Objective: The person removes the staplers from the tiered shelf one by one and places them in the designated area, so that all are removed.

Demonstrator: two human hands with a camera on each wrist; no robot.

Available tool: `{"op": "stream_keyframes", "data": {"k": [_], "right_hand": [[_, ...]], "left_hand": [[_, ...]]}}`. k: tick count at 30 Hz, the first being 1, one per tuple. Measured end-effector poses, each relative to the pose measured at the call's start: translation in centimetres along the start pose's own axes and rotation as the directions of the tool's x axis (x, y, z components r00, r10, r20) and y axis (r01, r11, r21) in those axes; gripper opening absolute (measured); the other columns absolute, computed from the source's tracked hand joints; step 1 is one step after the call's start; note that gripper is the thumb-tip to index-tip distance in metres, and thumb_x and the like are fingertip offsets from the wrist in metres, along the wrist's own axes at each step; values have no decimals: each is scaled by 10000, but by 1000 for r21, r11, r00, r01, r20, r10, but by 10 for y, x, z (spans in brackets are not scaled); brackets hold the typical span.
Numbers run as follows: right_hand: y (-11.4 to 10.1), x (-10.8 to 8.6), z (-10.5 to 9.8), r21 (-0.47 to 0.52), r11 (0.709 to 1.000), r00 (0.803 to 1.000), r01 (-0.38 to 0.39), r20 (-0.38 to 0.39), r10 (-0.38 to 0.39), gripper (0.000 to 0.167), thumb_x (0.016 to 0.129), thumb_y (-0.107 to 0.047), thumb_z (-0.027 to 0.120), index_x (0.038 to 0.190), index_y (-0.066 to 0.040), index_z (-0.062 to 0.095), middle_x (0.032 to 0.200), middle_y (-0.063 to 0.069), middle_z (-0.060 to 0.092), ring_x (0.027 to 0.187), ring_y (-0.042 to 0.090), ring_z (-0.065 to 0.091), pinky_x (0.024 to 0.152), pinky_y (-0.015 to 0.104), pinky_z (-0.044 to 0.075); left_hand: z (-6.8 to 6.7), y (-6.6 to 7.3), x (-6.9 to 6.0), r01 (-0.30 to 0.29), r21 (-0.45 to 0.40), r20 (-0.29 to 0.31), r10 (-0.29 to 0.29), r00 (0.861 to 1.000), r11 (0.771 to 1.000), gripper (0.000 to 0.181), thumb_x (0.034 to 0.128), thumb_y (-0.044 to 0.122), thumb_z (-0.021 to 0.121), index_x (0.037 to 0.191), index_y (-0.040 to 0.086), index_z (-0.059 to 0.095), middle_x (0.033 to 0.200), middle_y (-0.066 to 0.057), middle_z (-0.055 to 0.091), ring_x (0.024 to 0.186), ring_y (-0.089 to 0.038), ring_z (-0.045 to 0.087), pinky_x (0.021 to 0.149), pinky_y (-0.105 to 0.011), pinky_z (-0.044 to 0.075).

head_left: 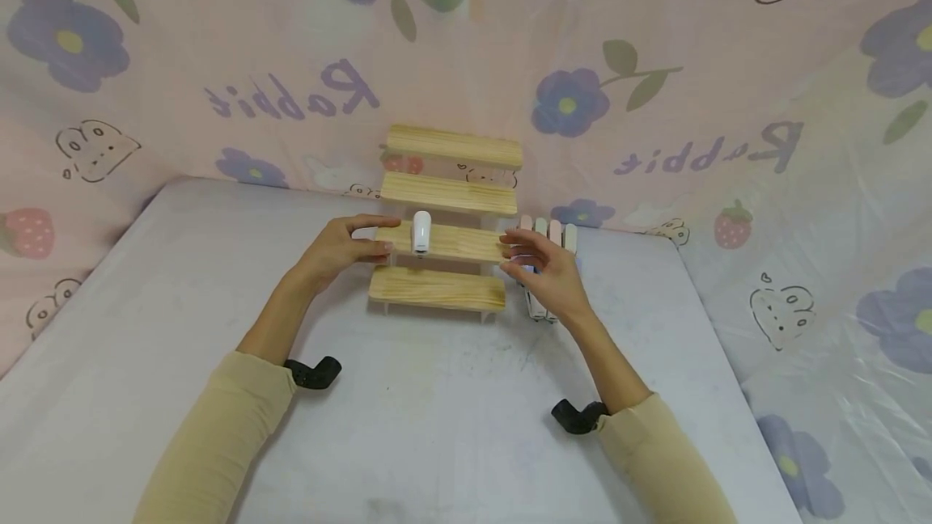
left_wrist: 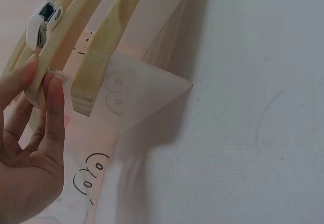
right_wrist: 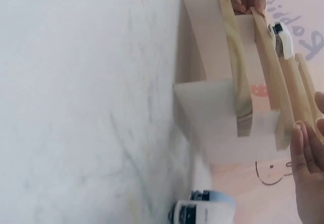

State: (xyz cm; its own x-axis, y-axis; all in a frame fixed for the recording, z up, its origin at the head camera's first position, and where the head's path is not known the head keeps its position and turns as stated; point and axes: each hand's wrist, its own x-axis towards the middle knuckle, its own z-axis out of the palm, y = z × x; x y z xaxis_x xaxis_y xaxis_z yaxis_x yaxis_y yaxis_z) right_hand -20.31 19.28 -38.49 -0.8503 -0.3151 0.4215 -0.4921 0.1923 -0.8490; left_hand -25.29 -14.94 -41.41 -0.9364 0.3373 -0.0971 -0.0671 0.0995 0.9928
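Observation:
A four-step display rack with pale wooden boards and white side supports stands on the table. On its second board from the front sits a white stapler, upright, left of the middle. My left hand pinches that board's left end, the thumb on top and fingers below, as the left wrist view shows. At the right end, my right hand touches the same board with its fingertips, fingers nearly straight in the right wrist view. Neither hand touches the stapler.
Several more staplers in pink, white and pale green stand beside the rack, partly hidden behind my right hand. A patterned cloth hangs behind the white table. Black curved mounts are on both wrists.

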Motion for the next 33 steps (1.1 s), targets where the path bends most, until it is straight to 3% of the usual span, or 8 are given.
{"op": "stream_keyframes", "data": {"k": [8,13,22,33], "right_hand": [[-8,13,13,-6,1000,999,1,45,-1,470,854,140,688,1302,134,544,1218,346,593,1060,486,598,872,303,547],[6,21,21,21,998,994,-56,92,54,513,872,126,675,1361,84,524,1283,298,578,1107,443,605,904,354,544],[9,38,41,-14,996,983,-90,159,91,548,875,-73,764,1382,-69,557,1333,162,597,1183,255,616,990,327,499],[5,56,59,-41,994,969,-97,224,104,656,862,-131,791,1442,-44,499,1407,152,555,1257,272,566,1051,335,450]], "left_hand": [[-2,0,1,12,-5,-14,-12,1000,1000,505,891,96,754,1372,82,600,1473,-113,467,1104,-376,639,880,-305,556],[-1,0,1,13,-3,-15,-13,1000,1000,514,883,110,765,1370,82,602,1472,-112,473,1100,-378,642,880,-305,556],[-1,-1,2,15,0,-10,-15,1000,1000,511,881,113,767,1366,87,607,1483,-95,470,1120,-374,634,897,-324,551],[0,-1,1,12,-3,-17,-12,1000,1000,519,873,137,779,1362,88,611,1469,-115,479,1106,-361,646,906,-336,548]]}}
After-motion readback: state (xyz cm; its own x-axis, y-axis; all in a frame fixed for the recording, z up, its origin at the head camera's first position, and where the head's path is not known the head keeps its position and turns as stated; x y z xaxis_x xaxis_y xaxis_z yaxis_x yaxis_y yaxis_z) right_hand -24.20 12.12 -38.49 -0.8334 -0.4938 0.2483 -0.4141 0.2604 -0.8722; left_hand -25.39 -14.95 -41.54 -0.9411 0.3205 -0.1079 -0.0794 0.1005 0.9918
